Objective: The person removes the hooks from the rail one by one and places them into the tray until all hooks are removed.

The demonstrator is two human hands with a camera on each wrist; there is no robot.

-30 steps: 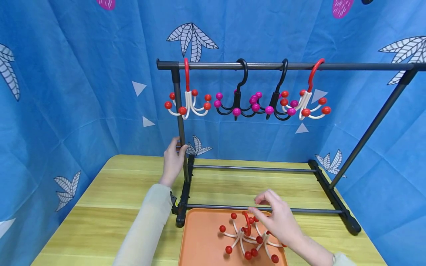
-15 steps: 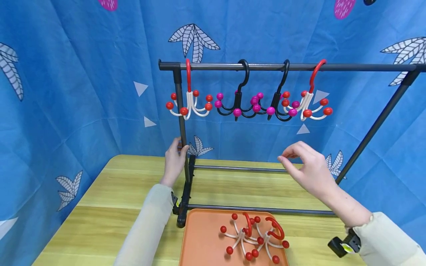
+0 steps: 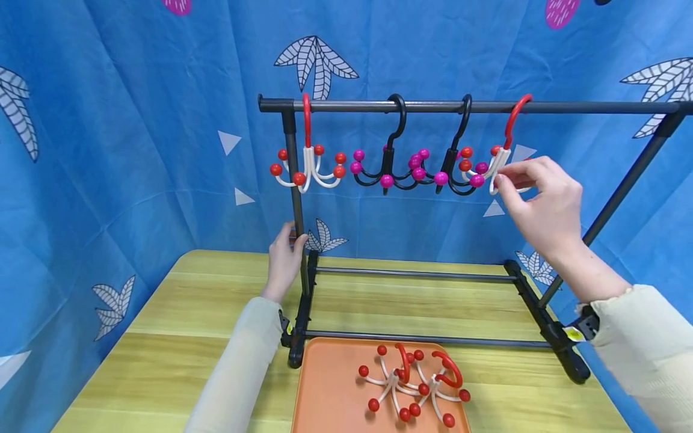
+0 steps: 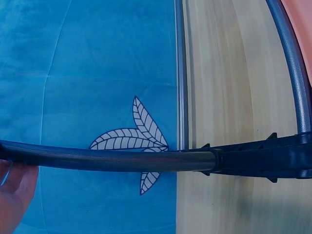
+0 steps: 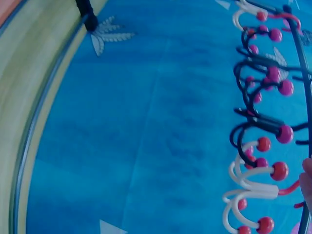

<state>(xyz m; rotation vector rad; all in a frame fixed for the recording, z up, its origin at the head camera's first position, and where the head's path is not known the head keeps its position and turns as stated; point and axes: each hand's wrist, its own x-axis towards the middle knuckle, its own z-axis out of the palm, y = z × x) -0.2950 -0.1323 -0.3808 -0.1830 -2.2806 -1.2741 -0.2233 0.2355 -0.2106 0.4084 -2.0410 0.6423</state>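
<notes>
My left hand (image 3: 283, 258) grips the left post (image 3: 296, 207) of a dark rack, thumb and fingers on either side of it. Raised at the right, my right hand (image 3: 547, 204) has loosely bent fingers with nothing seen between them. It covers part of a white multi-arm hanger (image 3: 501, 157) with a red hook and red balls; whether it touches that hanger cannot be told. Left of it on the top rail (image 3: 433, 107) hang two black hangers (image 3: 387, 162) with pink balls. Another white hanger (image 3: 308, 162) hangs near the left post.
An orange tray (image 3: 325, 385) lies on the wooden table (image 3: 178, 337), bearing two white hangers (image 3: 393, 379) with red hooks and balls. Low crossbars (image 3: 411, 275) join the rack's feet (image 3: 568, 355). A blue patterned curtain (image 3: 135, 150) stands behind.
My right hand has risen from above the tray to the rightmost hanging hanger, bringing both red hooks in the tray into full view. The left hand stays on the post.
</notes>
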